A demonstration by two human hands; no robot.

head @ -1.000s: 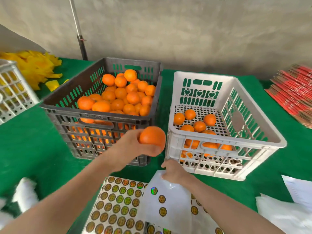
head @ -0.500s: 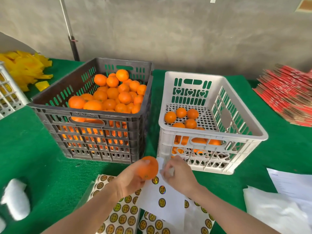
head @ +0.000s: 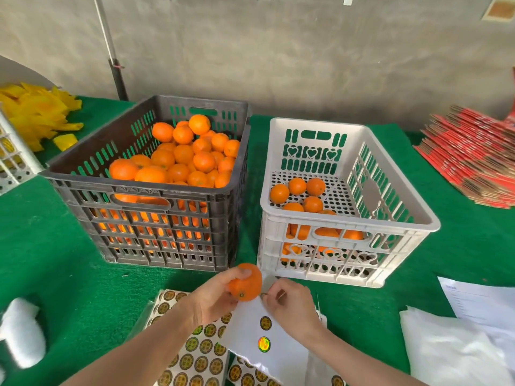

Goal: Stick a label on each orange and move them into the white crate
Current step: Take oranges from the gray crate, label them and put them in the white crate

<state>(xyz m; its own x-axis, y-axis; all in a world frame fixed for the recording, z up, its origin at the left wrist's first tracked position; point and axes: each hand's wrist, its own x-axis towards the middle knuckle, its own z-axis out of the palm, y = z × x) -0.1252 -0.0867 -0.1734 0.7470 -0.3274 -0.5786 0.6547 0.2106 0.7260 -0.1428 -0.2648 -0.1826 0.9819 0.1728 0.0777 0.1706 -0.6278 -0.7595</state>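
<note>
My left hand (head: 211,299) grips an orange (head: 246,282) above the label sheets (head: 200,355), in front of the gap between the two crates. My right hand (head: 289,305) pinches a small round label (head: 263,295) right beside the orange's lower right side. A nearly bare backing sheet (head: 267,338) with two labels left lies under my right hand. The dark grey crate (head: 156,196) on the left holds a heap of oranges (head: 184,160). Several oranges (head: 302,195) lie in the white crate (head: 345,227) on the right.
Green felt (head: 55,260) covers the table. Yellow packaging (head: 36,112) and a white basket (head: 14,160) sit far left, red-edged cardboard stacks (head: 473,154) far right. White papers and bags (head: 459,338) lie at the near right, a white foam piece (head: 22,332) near left. A pole (head: 111,48) stands behind.
My left hand brought the orange down from crate height to just above the label sheets. My right hand lifted off the backing sheet with a label and moved against the orange.
</note>
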